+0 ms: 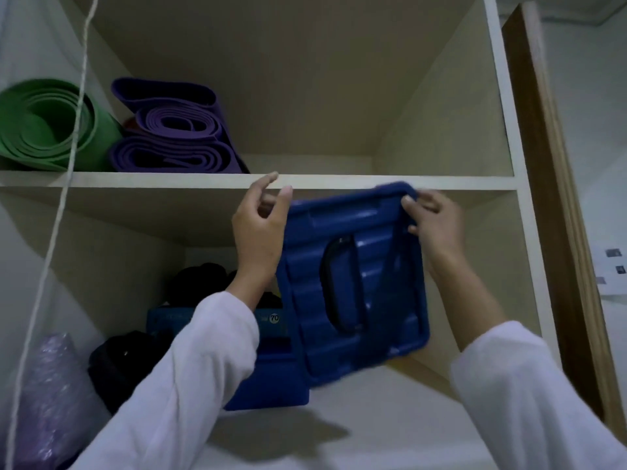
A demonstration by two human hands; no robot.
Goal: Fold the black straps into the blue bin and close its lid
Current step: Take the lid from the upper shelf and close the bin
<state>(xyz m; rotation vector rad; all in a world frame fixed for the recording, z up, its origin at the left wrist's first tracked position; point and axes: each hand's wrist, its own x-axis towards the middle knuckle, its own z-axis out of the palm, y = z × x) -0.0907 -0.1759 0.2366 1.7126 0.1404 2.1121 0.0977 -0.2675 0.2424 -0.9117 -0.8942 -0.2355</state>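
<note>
A blue bin (pixel 271 378) stands on the lower shelf, mostly hidden behind my left forearm. Black straps (pixel 200 283) pile up out of its open top. The blue lid (pixel 356 286), ribbed with a dark handle in its middle, is held tilted in the air to the right of the bin. My right hand (pixel 432 225) grips the lid's upper right corner. My left hand (pixel 259 225) hovers at the lid's upper left edge with fingers spread, and I cannot tell whether it touches the lid.
A black bundle (pixel 118 364) lies left of the bin, beside a lilac roll (pixel 51 401). The upper shelf (pixel 339 181) holds a green mat (pixel 44 127) and purple mats (pixel 173 130). A white cord (pixel 61 212) hangs at the left. A cabinet wall (pixel 529 232) closes the right.
</note>
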